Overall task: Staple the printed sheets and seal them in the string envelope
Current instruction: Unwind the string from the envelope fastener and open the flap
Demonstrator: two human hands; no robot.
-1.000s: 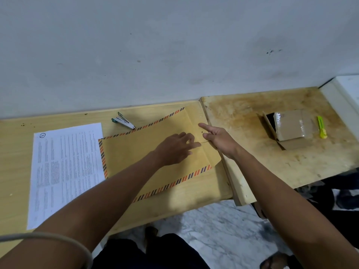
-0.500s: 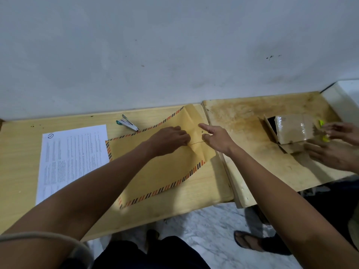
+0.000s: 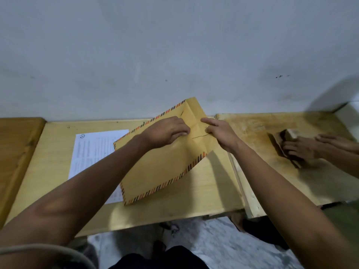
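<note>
The string envelope is held tilted up mid-frame, left hand pinched on its face, right hand pinched near the string. The printed sheets are partly covered at left on the table.

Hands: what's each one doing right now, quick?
Left hand: closed on the envelope near its flap.
Right hand: pinching the envelope's flap, forefinger extended.
</note>
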